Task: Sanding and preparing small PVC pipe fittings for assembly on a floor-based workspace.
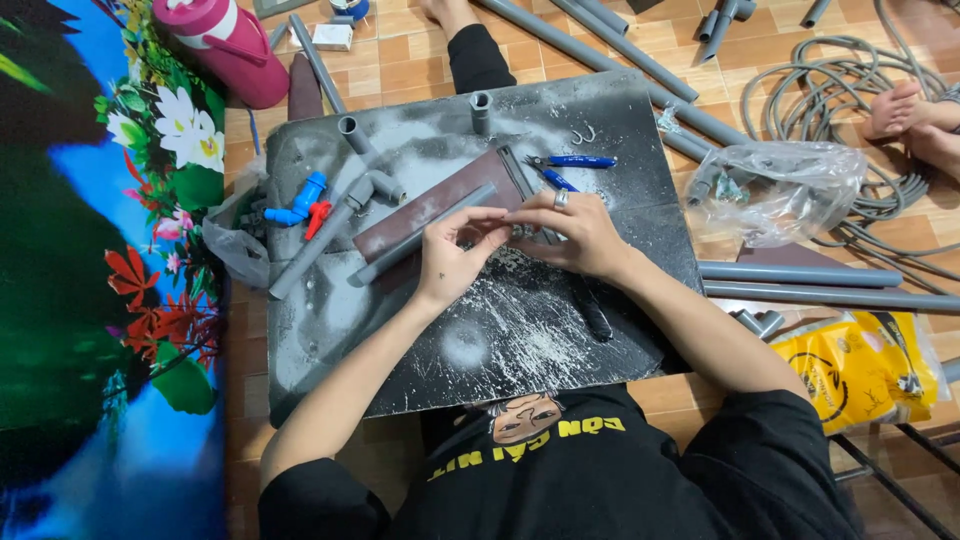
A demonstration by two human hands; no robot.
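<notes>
Grey plastic pipe work, partway through on a dusty board

Both hands meet over a dark board (560, 340): the left hand (450, 262) pinches a small grey fitting (522, 231) at its fingertips, and the right hand (578, 232), ringed, closes on the same piece from the other side. Just beyond the left fingers lies a long grey pipe (425, 236) across a brown strip (440, 203). White shavings under the wrists suggest cutting is done; loose pipes (800, 274) beyond the right forearm suggest more remains. Blue-handled pliers (570, 163) lie just past the right knuckles.
</notes>
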